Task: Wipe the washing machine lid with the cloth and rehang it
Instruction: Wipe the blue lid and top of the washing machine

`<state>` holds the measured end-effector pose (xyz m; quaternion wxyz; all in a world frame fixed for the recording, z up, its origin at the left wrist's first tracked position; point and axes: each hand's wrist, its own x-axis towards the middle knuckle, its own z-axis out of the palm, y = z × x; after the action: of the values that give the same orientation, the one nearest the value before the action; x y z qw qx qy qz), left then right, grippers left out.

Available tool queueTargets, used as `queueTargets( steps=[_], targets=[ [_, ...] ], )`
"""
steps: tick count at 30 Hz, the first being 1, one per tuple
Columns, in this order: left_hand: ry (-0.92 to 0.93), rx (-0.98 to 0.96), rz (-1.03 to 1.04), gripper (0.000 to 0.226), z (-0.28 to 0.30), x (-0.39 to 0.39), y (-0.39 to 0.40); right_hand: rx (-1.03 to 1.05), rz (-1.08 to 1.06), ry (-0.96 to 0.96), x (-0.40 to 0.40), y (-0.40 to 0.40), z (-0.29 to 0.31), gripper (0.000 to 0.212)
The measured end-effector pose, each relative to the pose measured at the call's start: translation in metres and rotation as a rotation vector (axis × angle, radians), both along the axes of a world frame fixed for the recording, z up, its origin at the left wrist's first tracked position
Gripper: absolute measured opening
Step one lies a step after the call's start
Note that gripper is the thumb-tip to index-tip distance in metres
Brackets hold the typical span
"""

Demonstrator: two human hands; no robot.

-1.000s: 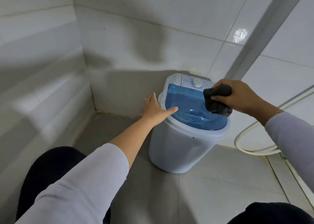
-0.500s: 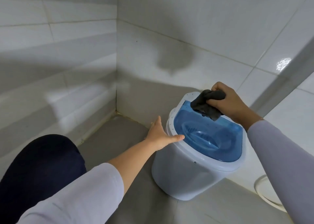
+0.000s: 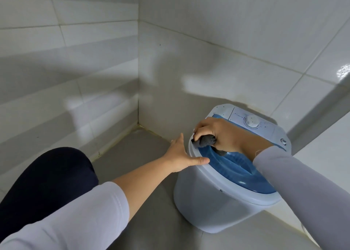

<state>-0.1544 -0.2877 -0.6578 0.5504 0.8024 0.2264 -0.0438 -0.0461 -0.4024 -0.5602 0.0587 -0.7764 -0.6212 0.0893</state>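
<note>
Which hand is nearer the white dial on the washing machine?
Right. The right hand, gripping the dark cloth, sits on the lid just in front of the dial. The left hand rests on the machine's far-left rim.

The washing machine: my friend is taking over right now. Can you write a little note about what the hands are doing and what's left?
Left hand: open, thumb on the rim of the washing machine, steadying it.
Right hand: grips the dark cloth, bunched up, pressed on the near-left edge of the blue lid.
The machine stands on the floor near the tiled corner; its lid is closed.
Done: cloth fetched, wiping under way.
Left: wipe the rest of the lid, then rehang the cloth. The hanging spot is not in view.
</note>
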Motion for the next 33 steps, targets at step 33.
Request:
queueTargets(
  steps=[33],
  targets=[
    [0.097,0.103,-0.123,0.136,0.01,0.004,0.007,0.021,-0.187,-0.094,0.041,0.026,0.003,0.054]
  ],
)
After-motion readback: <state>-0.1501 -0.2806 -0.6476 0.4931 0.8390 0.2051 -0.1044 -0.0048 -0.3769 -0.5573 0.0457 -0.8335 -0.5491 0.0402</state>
